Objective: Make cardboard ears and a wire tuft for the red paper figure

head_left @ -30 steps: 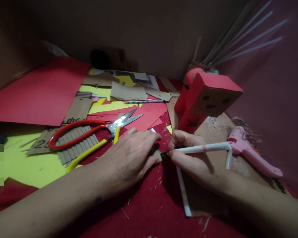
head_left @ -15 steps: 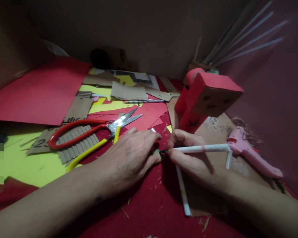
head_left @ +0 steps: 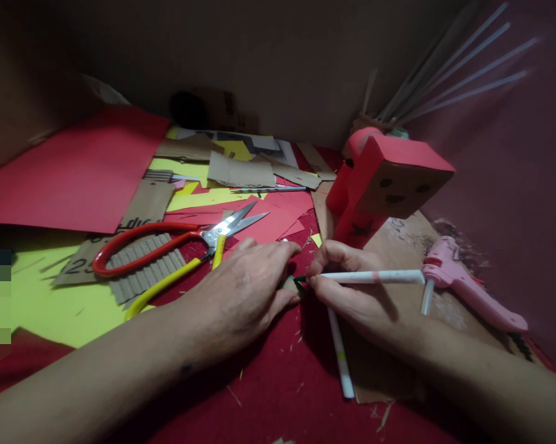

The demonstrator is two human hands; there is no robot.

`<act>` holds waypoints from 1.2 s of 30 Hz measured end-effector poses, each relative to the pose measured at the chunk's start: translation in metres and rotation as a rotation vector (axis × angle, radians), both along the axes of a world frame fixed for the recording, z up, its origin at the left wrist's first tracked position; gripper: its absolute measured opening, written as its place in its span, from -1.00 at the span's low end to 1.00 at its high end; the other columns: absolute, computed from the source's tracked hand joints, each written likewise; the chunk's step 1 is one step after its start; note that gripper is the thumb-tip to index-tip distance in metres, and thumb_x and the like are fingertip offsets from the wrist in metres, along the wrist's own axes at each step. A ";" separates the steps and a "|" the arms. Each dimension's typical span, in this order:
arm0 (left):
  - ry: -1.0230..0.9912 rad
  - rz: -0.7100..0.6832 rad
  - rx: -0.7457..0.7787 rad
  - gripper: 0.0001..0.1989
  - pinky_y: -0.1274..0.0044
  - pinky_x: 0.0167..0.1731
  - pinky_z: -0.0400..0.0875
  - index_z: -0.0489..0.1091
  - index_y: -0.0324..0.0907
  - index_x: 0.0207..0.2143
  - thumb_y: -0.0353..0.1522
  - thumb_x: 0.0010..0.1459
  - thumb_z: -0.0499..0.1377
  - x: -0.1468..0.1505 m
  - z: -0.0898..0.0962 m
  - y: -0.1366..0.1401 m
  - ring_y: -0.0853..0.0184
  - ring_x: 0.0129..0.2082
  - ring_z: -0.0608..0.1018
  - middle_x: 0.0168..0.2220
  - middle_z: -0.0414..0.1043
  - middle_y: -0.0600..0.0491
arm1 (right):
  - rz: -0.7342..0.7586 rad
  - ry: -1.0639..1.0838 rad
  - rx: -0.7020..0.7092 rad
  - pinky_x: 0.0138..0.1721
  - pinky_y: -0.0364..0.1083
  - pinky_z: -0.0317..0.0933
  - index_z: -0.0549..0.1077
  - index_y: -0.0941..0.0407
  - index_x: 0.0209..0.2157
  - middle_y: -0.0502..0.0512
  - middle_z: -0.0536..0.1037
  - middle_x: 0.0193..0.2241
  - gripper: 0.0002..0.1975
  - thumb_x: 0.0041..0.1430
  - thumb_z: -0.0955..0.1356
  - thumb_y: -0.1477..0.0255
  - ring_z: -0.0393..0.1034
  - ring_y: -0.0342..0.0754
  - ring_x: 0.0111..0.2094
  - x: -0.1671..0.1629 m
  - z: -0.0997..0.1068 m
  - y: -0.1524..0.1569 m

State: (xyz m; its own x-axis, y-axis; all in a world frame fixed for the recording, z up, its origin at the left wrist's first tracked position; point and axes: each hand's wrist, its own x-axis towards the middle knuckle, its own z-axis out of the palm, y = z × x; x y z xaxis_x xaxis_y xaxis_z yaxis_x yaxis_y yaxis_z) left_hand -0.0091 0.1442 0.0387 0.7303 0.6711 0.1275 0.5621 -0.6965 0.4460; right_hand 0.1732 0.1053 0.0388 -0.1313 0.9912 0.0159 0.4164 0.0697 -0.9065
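My right hand is closed around a white marker. The marker lies nearly level, and its dark green tip touches a small pale piece, which looks like cardboard. My left hand pinches that piece between thumb and fingers and covers most of it. A second white marker lies on the red cloth below my right hand. Beyond my left wrist lie scissors with one red and one yellow handle, blades apart.
Behind my right hand stands a red paper and cardboard figure with a drawn face. A pink glue gun lies to its right on a cardboard sheet. Red paper, yellow paper and cardboard scraps cover the left and back.
The marker's tip has shifted slightly left on the small piece, and the marker's back end has moved a little left. The left hand keeps almost the same place.
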 end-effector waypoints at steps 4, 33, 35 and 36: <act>-0.013 -0.003 0.005 -0.89 0.44 -0.40 0.19 0.23 -0.16 -0.23 -0.33 0.21 0.10 0.000 -0.001 0.001 0.26 -0.37 0.33 -0.32 0.37 0.06 | 0.009 0.011 0.013 -0.63 -0.25 0.00 0.33 0.13 -0.47 -0.10 0.30 -0.61 -0.89 0.00 0.28 0.63 0.14 -0.24 -0.58 0.001 -0.001 0.000; 0.010 0.006 0.009 -0.91 0.45 -0.44 0.18 0.23 -0.16 -0.25 -0.34 0.21 0.09 0.000 0.003 0.001 0.25 -0.38 0.34 -0.34 0.36 0.06 | 0.021 0.022 0.027 -0.59 -0.24 0.01 0.31 0.12 -0.50 -0.12 0.29 -0.60 -0.86 -0.02 0.28 0.65 0.15 -0.23 -0.56 0.002 -0.001 -0.001; 0.002 0.006 0.009 -0.90 0.44 -0.42 0.18 0.23 -0.15 -0.25 -0.33 0.21 0.09 -0.001 0.002 0.001 0.25 -0.38 0.34 -0.34 0.36 0.06 | 0.027 0.026 0.036 -0.59 -0.24 0.01 0.30 0.12 -0.50 -0.11 0.29 -0.59 -0.85 -0.03 0.27 0.66 0.14 -0.24 -0.56 0.002 0.000 -0.001; -0.001 0.006 0.011 -0.90 0.44 -0.42 0.18 0.23 -0.15 -0.25 -0.32 0.21 0.09 -0.001 0.001 0.001 0.24 -0.38 0.34 -0.33 0.36 0.05 | 0.029 0.026 0.040 -0.58 -0.24 0.01 0.30 0.13 -0.51 -0.11 0.30 -0.59 -0.85 -0.03 0.27 0.66 0.15 -0.24 -0.56 0.002 0.000 0.000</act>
